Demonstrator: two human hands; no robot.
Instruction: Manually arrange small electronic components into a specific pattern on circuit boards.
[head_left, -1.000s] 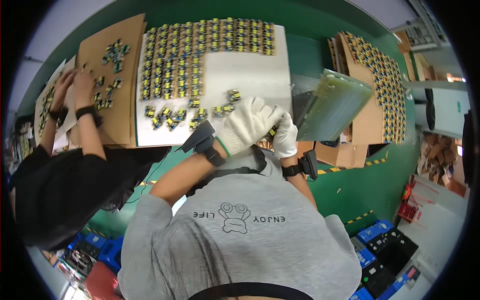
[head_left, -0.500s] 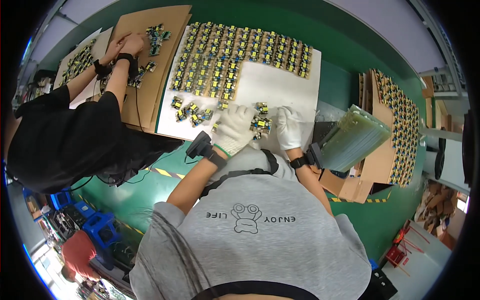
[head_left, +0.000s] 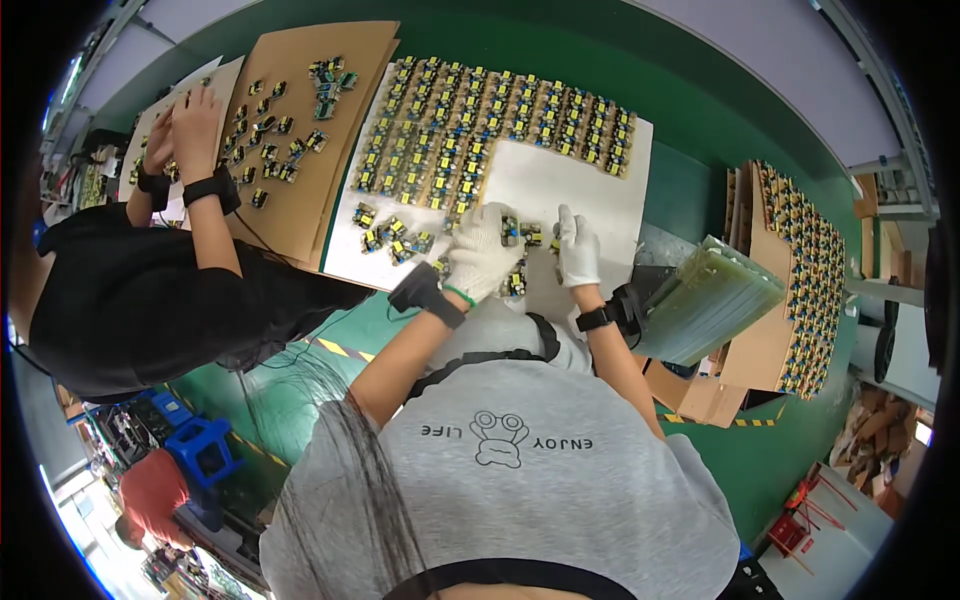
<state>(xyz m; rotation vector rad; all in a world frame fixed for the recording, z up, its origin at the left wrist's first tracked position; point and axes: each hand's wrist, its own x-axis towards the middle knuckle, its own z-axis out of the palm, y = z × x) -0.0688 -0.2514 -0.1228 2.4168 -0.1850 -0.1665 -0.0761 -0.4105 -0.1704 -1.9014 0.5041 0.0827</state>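
Both my hands wear white knitted gloves, low over a white board [head_left: 560, 190] on the table. My left hand [head_left: 478, 258] curls its fingers round the left side of a small circuit board [head_left: 512, 233] with a yellow-labelled part; its fingertips are partly hidden. To the right, my right hand [head_left: 578, 250] points upward, with a small dark and yellow circuit board [head_left: 555, 244] showing at its thumb side. More circuit boards [head_left: 516, 282] lie between my hands. A loose cluster of circuit boards [head_left: 395, 240] sits left of my left hand.
Joined circuit boards [head_left: 450, 120] stand in rows across the far part. At right lean stacked translucent greenish sheets [head_left: 710, 300], beside cardboard bearing more circuit boards [head_left: 805, 280]. On the left, a co-worker's hands [head_left: 190, 130] are raised near cardboard [head_left: 300, 70] with scattered boards.
My right hand has turned upright and its fingers now show apart from one another. My left hand stays among the boards. The co-worker's hands have moved left, uncovering boards on the cardboard.
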